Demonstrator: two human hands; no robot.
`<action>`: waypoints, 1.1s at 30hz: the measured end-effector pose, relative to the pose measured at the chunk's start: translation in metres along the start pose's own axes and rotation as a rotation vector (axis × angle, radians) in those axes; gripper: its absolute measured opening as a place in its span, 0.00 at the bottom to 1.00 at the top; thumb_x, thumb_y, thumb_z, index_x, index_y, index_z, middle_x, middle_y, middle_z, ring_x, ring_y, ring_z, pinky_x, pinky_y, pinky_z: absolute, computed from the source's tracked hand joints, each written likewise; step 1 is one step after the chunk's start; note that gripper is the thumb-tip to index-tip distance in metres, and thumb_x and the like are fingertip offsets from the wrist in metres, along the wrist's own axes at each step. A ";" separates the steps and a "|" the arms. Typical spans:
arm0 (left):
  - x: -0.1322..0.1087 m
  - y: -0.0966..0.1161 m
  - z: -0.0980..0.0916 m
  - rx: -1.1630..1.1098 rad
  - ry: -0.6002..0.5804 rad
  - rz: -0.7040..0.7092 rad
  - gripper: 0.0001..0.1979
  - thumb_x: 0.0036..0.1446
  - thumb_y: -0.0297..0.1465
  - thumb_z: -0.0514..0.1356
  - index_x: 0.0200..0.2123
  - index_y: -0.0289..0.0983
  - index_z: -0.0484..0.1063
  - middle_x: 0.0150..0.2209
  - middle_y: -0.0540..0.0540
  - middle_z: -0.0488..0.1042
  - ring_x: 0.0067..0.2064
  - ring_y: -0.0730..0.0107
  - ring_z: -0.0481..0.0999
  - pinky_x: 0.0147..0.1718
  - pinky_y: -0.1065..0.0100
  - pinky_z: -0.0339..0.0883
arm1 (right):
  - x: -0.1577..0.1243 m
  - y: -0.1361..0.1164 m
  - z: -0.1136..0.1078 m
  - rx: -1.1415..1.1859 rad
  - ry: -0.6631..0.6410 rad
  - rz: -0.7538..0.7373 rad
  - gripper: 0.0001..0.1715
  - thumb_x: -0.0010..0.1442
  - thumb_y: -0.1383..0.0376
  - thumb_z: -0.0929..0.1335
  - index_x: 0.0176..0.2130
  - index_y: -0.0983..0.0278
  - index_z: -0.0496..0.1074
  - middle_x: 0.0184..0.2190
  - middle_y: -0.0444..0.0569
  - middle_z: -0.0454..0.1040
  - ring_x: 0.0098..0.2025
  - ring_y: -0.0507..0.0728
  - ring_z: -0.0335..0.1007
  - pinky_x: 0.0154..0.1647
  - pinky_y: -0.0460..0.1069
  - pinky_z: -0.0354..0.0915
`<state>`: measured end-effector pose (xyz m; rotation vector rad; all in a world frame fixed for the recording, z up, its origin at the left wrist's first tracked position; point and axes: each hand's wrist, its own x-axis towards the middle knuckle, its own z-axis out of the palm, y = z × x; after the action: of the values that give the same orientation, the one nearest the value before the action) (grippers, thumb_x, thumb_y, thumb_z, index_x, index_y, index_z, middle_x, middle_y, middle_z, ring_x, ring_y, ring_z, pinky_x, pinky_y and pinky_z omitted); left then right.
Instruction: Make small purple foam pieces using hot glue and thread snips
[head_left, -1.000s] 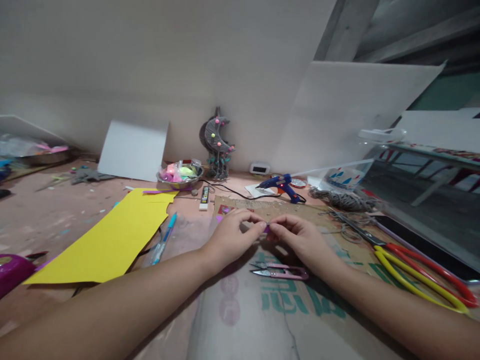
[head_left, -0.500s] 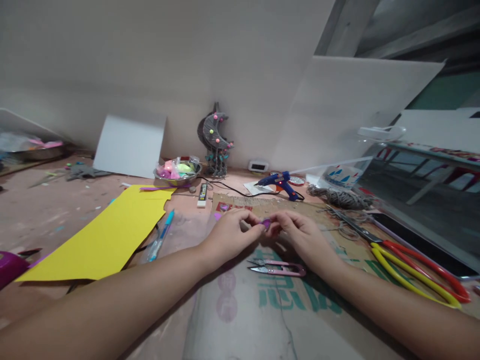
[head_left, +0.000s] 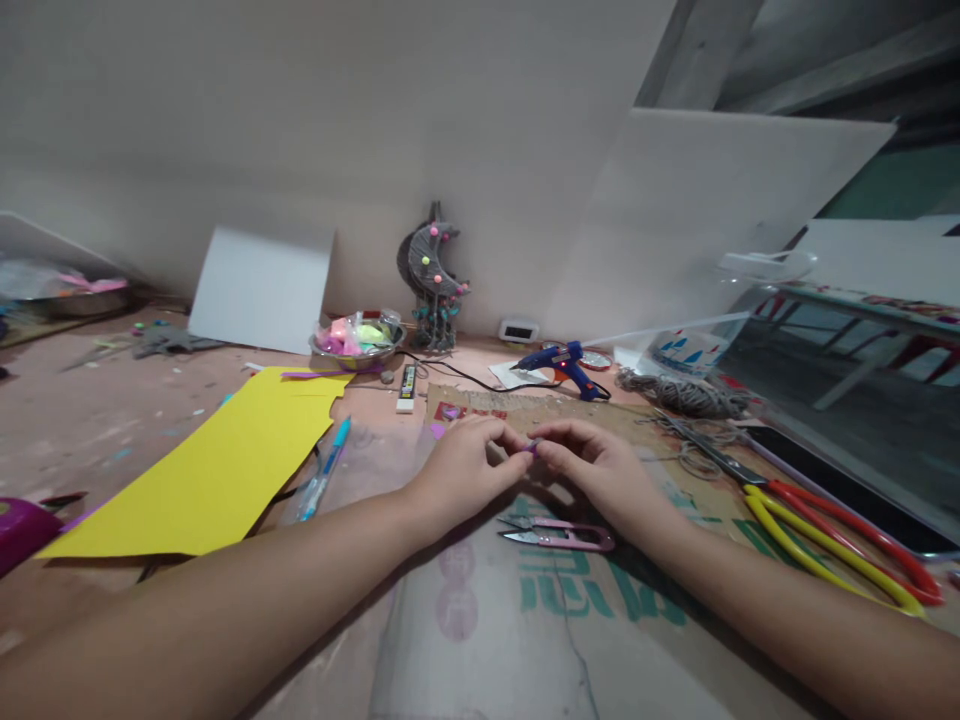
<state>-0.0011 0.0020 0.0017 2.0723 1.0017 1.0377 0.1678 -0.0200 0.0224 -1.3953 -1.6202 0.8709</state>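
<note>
My left hand [head_left: 465, 470] and my right hand [head_left: 600, 472] meet over a sheet of brown cardboard [head_left: 555, 620]. Both pinch a tiny purple piece [head_left: 532, 448] between thumb and fingertips, the fingers of each hand curled in. Small pink thread snips [head_left: 559, 535] lie on the cardboard just in front of my hands, blades pointing left.
A yellow paper sheet [head_left: 217, 470] and a blue pen [head_left: 326, 472] lie to the left. A blue glue gun [head_left: 562, 365] with its cord, a bowl of coloured bits [head_left: 358, 343], a crescent moon ornament [head_left: 431, 275], twine [head_left: 679, 393] and red-yellow handled scissors [head_left: 832, 540] sit around.
The purple piece showed more between my fingertips half a second ago; now my fingers have closed tighter over it. My hands have stayed in about the same place.
</note>
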 end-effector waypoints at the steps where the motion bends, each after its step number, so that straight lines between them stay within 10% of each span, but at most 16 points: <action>1: 0.000 0.000 0.000 0.005 0.002 0.006 0.07 0.52 0.33 0.57 0.28 0.37 0.71 0.31 0.49 0.75 0.37 0.67 0.72 0.37 0.68 0.63 | 0.000 0.000 0.000 0.009 -0.004 0.002 0.15 0.50 0.56 0.68 0.34 0.63 0.73 0.29 0.46 0.74 0.28 0.52 0.68 0.27 0.46 0.63; 13: 0.000 0.003 -0.001 0.084 0.017 0.059 0.07 0.52 0.34 0.58 0.26 0.37 0.71 0.29 0.50 0.74 0.36 0.68 0.71 0.37 0.67 0.61 | -0.005 0.001 0.002 0.069 -0.049 0.065 0.14 0.53 0.54 0.67 0.30 0.64 0.69 0.17 0.39 0.64 0.16 0.47 0.55 0.15 0.43 0.52; 22: 0.001 0.002 -0.001 -0.081 0.007 -0.043 0.08 0.52 0.34 0.58 0.27 0.36 0.71 0.29 0.49 0.75 0.33 0.70 0.73 0.32 0.70 0.63 | 0.000 0.008 -0.002 0.224 -0.134 -0.048 0.27 0.55 0.48 0.64 0.47 0.64 0.68 0.23 0.43 0.67 0.25 0.52 0.65 0.28 0.47 0.64; 33: 0.004 0.000 0.000 -0.185 0.033 -0.221 0.13 0.51 0.40 0.58 0.28 0.35 0.71 0.27 0.49 0.74 0.29 0.71 0.71 0.28 0.72 0.61 | 0.016 0.029 -0.019 0.353 0.237 -0.182 0.18 0.61 0.52 0.61 0.28 0.62 0.66 0.21 0.41 0.63 0.23 0.49 0.58 0.25 0.45 0.57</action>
<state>0.0007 0.0053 0.0037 1.7580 1.0810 1.0123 0.1961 -0.0001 0.0068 -1.0444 -1.3149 0.8048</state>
